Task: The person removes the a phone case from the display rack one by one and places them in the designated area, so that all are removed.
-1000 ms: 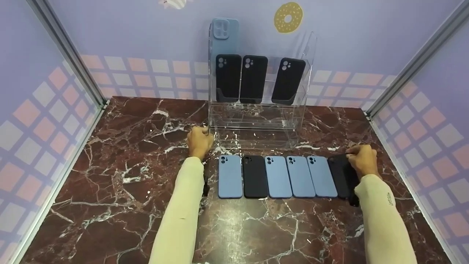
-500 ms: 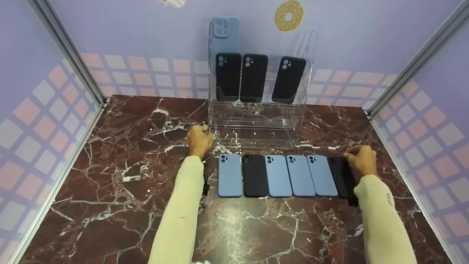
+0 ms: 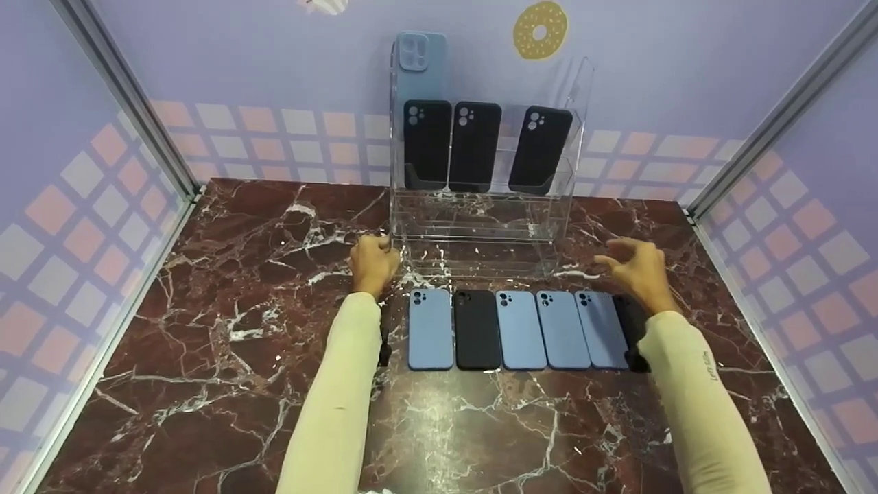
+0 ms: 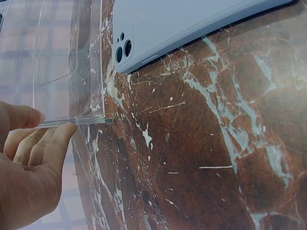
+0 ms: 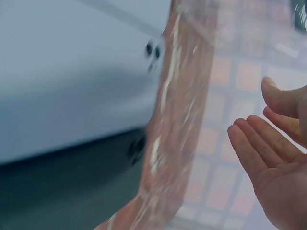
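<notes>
A clear acrylic tiered stand (image 3: 473,237) stands at the back of the marble table. My left hand (image 3: 374,266) pinches its left side edge between thumb and fingers, as the left wrist view shows. In front of the stand lies a row of phone cases: a blue case (image 3: 431,336), a black case (image 3: 478,336), several more blue ones, and a black case (image 3: 627,317) at the right end, partly hidden by my right sleeve. My right hand (image 3: 639,269) hovers beyond that end, thumb and fingers apart, holding nothing.
On the stand's upper tiers lean a light-blue case (image 3: 424,68) and black cases, one of them a tilted black case (image 3: 540,151) at the right. Patterned panels (image 3: 295,55) with metal corner posts wall in the marble table (image 3: 240,398) at the back and sides.
My right hand has left the black case at the row's right end and moved up and left toward the stand, its fingers spreading. The left hand stays on the stand.
</notes>
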Available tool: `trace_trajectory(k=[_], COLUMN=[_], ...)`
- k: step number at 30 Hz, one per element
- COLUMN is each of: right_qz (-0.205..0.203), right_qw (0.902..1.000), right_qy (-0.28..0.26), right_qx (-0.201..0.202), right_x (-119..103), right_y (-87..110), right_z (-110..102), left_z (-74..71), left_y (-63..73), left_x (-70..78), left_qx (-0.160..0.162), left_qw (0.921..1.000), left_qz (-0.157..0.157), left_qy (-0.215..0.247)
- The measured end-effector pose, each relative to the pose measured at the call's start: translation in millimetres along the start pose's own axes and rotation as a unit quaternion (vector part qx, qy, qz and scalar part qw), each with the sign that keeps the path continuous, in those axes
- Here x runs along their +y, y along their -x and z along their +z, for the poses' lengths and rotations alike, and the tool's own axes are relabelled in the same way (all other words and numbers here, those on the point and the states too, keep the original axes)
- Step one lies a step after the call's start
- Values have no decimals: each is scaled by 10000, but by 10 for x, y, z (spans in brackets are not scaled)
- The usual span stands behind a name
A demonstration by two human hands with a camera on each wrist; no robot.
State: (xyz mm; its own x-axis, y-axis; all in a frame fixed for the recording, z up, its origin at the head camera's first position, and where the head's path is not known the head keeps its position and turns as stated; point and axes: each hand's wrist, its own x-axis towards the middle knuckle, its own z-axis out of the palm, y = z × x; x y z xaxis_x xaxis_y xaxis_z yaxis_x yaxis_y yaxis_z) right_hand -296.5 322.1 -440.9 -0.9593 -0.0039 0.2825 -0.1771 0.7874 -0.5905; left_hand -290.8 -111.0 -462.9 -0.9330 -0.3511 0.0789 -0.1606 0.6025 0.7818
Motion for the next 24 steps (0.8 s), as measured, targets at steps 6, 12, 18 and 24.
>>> trace_trajectory(k=[6, 12, 18, 24], right_qz=[-45, 278, 512, 751], right_qw=[9983, 9954, 9959, 9969], right_qy=[-263, -500, -520, -219], right_qx=[-525, -770, -533, 10], right_x=[-238, -413, -482, -473], right_y=[-62, -110, -144, -139], right_z=[182, 444, 653, 774], left_z=[10, -12, -58, -178], left_y=[13, 44, 74, 108], left_x=[13, -22, -60, 23], left_qx=[-20, -177, -310, -125], left_qw=[10000, 9993, 9968, 9878], left_qz=[64, 286, 586, 1183], left_qy=[-24, -185, -439, -1006])
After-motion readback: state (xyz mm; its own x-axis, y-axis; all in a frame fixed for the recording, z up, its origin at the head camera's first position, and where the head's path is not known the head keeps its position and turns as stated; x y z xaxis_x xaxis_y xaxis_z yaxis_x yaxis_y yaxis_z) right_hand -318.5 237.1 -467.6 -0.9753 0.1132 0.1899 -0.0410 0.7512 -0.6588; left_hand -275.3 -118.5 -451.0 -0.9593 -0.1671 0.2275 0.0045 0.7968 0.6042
